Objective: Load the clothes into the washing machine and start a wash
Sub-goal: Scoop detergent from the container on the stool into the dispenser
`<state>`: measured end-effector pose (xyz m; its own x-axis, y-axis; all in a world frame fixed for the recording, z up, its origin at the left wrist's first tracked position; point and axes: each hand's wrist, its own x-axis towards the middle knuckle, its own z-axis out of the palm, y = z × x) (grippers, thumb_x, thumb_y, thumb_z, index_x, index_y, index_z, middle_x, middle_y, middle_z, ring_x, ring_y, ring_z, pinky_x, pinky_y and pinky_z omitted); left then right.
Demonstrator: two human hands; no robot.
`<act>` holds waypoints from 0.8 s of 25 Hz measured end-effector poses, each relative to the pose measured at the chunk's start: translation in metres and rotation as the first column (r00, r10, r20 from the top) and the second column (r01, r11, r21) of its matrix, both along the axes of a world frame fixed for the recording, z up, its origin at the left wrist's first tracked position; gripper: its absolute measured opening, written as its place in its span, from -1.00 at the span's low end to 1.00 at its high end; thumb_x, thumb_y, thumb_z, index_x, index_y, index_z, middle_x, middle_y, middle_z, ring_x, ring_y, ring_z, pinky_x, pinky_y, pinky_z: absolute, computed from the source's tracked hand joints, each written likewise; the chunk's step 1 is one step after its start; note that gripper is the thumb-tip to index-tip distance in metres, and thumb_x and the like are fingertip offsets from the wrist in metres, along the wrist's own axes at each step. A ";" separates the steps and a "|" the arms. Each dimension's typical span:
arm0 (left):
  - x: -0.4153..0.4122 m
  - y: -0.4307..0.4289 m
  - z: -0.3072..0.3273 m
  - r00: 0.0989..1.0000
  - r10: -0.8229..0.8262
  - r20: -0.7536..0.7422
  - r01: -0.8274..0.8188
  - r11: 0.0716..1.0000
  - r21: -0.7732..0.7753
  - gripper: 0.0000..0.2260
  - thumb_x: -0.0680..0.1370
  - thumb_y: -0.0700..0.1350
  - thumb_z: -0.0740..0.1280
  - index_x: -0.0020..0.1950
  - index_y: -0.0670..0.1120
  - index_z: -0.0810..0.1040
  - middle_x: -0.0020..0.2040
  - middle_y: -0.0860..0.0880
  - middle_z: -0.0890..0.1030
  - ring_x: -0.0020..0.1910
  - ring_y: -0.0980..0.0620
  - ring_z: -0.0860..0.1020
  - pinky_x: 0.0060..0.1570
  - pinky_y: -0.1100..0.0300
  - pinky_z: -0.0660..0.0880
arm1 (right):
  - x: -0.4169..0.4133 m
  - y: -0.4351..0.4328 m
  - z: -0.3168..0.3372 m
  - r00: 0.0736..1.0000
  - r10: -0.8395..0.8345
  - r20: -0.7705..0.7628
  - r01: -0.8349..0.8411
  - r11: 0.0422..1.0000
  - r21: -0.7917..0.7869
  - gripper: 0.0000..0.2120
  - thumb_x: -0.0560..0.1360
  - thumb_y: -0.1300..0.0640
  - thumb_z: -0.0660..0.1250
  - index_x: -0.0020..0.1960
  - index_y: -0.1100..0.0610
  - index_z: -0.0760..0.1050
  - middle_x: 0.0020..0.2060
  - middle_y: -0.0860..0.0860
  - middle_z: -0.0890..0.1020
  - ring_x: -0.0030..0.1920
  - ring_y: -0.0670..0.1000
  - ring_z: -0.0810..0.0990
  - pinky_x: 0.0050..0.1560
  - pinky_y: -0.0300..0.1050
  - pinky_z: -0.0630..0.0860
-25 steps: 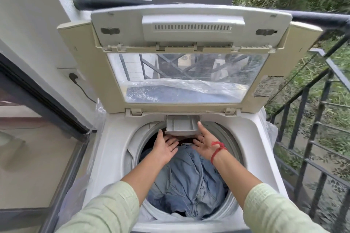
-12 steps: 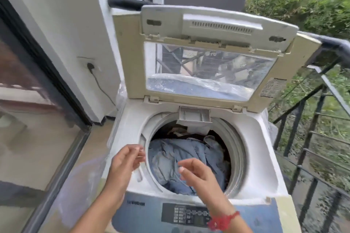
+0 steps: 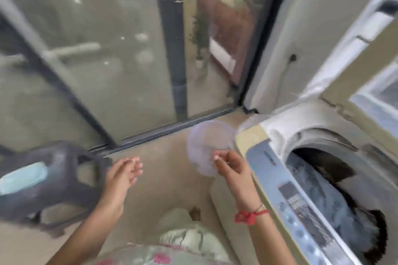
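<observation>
Clothes (image 3: 318,191), blue fabric, sit in the drum of the washing machine (image 3: 269,135), which now fills the right edge; half a second ago it was centred, so the view has swung left toward the glass sliding door (image 3: 107,54). Far left: dark plastic chair (image 3: 53,178) on the floor. Left hand (image 3: 120,176), formerly at the drum rim, hovers by the chair, fingers loosely extended, empty. Right hand (image 3: 232,168), red thread (image 3: 249,216) at wrist, fingertips pinched together; whether they grip anything, cannot tell. Heavy blur.

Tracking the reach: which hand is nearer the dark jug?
The left hand, beside the jug; the right hand, with the red wristband, is farther off.
</observation>
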<state>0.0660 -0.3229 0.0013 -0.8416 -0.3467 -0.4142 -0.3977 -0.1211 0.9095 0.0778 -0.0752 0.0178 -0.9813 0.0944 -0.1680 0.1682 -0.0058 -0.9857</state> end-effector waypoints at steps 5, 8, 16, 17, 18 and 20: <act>0.073 -0.123 0.004 0.916 0.401 0.001 -0.399 0.913 0.088 -0.78 0.62 -0.25 0.12 -0.10 -0.06 0.50 -0.40 0.06 0.64 -0.44 0.21 0.59 -0.43 0.43 0.45 | -0.032 -0.117 0.001 0.916 0.395 0.071 -0.398 0.917 0.029 -0.82 0.34 0.06 0.30 -0.11 0.10 0.54 -0.25 0.02 0.59 -0.26 -0.10 0.53 -0.27 -0.35 0.44; 0.107 -0.174 -0.008 0.792 0.611 0.014 -0.609 0.787 0.100 -0.81 0.61 -0.22 0.16 -0.11 -0.04 0.52 -0.20 -0.03 0.60 -0.25 0.07 0.55 -0.22 0.26 0.39 | -0.039 -0.186 0.000 0.801 0.587 0.113 -0.596 0.799 0.073 -0.97 0.43 0.15 0.33 -0.14 0.09 0.54 -0.27 -0.04 0.59 -0.34 -0.18 0.52 -0.30 -0.41 0.42; 0.083 -0.350 -0.048 0.684 0.723 0.098 -0.728 0.671 0.141 -0.83 0.60 -0.19 0.19 -0.13 -0.07 0.53 -0.19 -0.04 0.58 -0.18 0.04 0.52 -0.17 0.18 0.37 | -0.084 -0.416 -0.048 0.618 0.760 0.202 -0.774 0.542 0.328 -0.79 0.49 0.34 0.32 -0.18 0.04 0.54 -0.36 -0.17 0.60 -0.36 -0.21 0.52 -0.27 -0.38 0.42; 0.072 -0.379 -0.053 0.689 0.721 0.080 -0.724 0.676 0.138 -0.84 0.60 -0.19 0.20 -0.14 -0.08 0.53 -0.20 -0.04 0.57 -0.18 0.07 0.51 -0.18 0.21 0.40 | -0.090 -0.448 -0.058 0.587 0.782 0.210 -0.787 0.491 0.373 -0.76 0.48 0.33 0.33 -0.19 0.00 0.54 -0.35 -0.23 0.61 -0.33 -0.20 0.53 -0.25 -0.34 0.43; 0.062 -0.412 -0.064 0.691 0.718 0.085 -0.723 0.680 0.122 -0.84 0.60 -0.19 0.22 -0.15 -0.08 0.52 -0.21 -0.03 0.56 -0.19 0.10 0.51 -0.21 0.27 0.44 | -0.096 -0.482 -0.073 0.552 0.800 0.238 -0.807 0.439 0.396 -0.72 0.47 0.34 0.32 -0.20 -0.04 0.53 -0.34 -0.28 0.60 -0.31 -0.19 0.54 -0.23 -0.32 0.45; 0.042 -0.459 -0.079 0.712 0.696 0.091 -0.701 0.711 0.049 -0.86 0.58 -0.18 0.26 -0.16 -0.05 0.54 -0.20 -0.01 0.57 -0.19 0.11 0.51 -0.21 0.32 0.47 | -0.108 -0.531 -0.088 0.508 0.813 0.285 -0.827 0.367 0.426 -0.65 0.45 0.38 0.30 -0.21 -0.08 0.52 -0.33 -0.21 0.62 -0.28 -0.19 0.54 -0.21 -0.32 0.45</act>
<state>0.1077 -0.7816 -0.0781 -0.3440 -0.7914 -0.5053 -0.2258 -0.4526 0.8626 -0.0306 -0.6066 -0.0704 -0.6168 -0.6871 -0.3839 -0.1483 0.5805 -0.8006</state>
